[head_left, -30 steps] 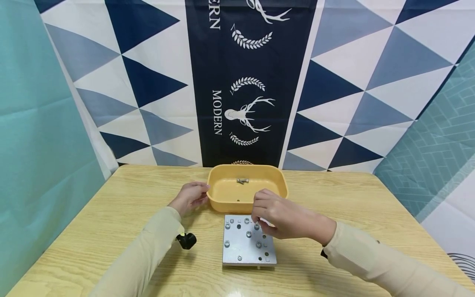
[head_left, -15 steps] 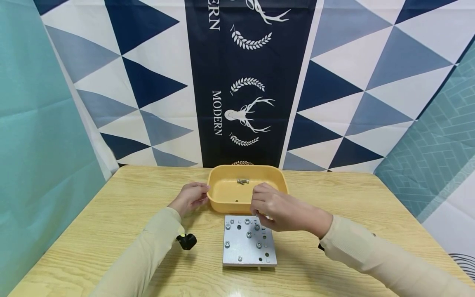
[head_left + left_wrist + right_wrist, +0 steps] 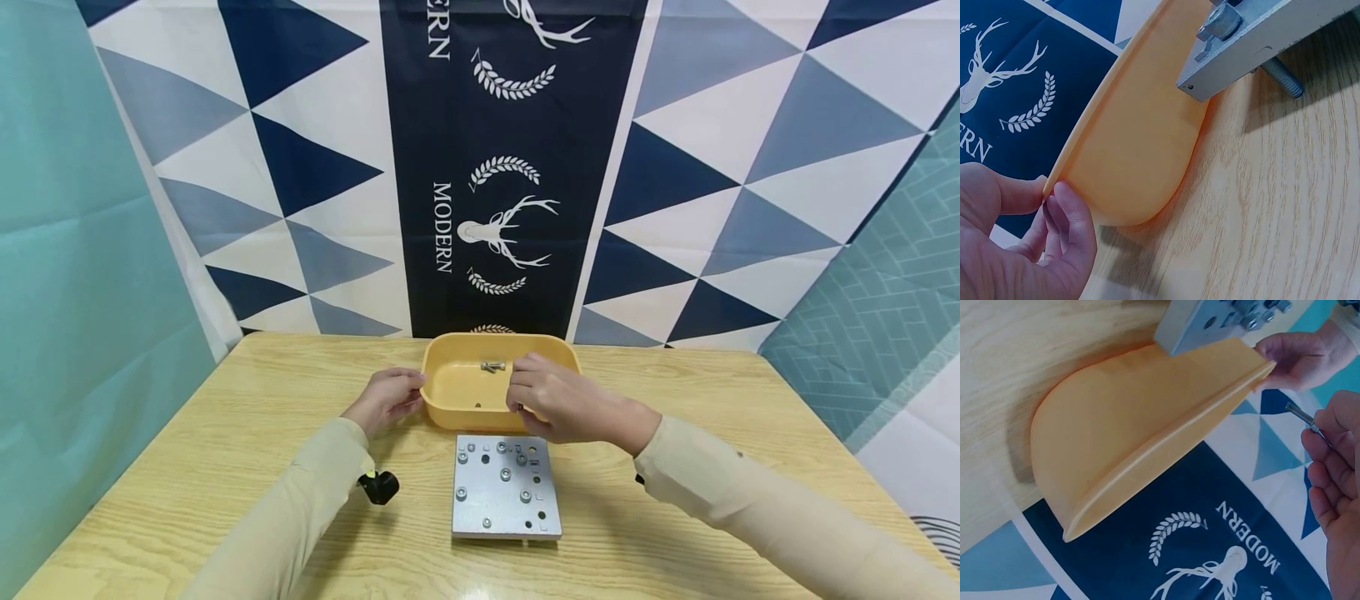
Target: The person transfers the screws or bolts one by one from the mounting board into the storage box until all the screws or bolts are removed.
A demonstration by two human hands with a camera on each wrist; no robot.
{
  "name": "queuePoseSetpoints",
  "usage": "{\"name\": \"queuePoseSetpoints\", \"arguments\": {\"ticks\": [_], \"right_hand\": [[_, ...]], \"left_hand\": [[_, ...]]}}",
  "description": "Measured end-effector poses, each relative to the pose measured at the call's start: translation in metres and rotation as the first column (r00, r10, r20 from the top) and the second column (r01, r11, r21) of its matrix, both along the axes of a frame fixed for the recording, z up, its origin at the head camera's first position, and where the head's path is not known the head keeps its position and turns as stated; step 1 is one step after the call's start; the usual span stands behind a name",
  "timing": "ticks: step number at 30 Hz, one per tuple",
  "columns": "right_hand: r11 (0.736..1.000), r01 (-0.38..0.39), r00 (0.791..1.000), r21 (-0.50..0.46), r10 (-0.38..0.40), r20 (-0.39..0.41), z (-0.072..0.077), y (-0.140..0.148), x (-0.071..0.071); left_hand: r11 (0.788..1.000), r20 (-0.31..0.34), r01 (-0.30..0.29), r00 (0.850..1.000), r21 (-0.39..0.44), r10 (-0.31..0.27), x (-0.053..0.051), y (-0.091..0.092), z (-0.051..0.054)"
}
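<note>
My left hand [image 3: 386, 396] pinches the left rim of a yellow plastic bin [image 3: 457, 420], thumb outside and fingers against the wall, as the left wrist view shows. Over the bin's front right part is my right hand [image 3: 558, 402]. In the right wrist view its thumb and fingers pinch a small metal screw [image 3: 1299, 414], its shank sticking out past the fingertips. In front of the bin lies a silver metal plate [image 3: 487, 508] with several socket-head screws standing in it and several bare holes. A threaded shank [image 3: 1284, 77] pokes out beneath the plate.
A few loose screws [image 3: 492, 367] lie together on the bin floor, with a tiny dark piece [image 3: 478, 406] near its front wall. Wood-grain table [image 3: 300, 400] surrounds everything. A patterned cloth [image 3: 510, 167] hangs behind the table's back edge. A black wrist camera [image 3: 378, 487] sits by the left sleeve.
My right hand has lifted off the plate's back right corner and moved away from me to above the bin, uncovering that corner. My left hand has stayed on the rim.
</note>
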State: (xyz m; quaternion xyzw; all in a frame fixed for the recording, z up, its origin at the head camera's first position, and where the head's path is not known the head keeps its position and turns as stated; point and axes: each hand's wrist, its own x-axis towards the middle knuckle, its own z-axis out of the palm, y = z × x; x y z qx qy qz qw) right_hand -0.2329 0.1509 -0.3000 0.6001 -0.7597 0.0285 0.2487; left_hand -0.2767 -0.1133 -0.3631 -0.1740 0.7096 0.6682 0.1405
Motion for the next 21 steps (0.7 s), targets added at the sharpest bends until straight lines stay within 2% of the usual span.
{"name": "queuePoseSetpoints", "arguments": {"ticks": [11,21], "right_hand": [[0.999,0.025,1.000,0.041,-0.024,-0.009,-0.001,0.000,-0.024],[0.991,0.077,0.996,0.106,-0.080,0.025,-0.001,-0.004,-0.040]], "left_hand": [[1.000,-0.007,-0.009,1.000,0.010,0.009,0.000,0.002,0.004],[1.000,-0.004,-0.006,1.000,0.007,0.006,0.001,0.001,0.000]]}}
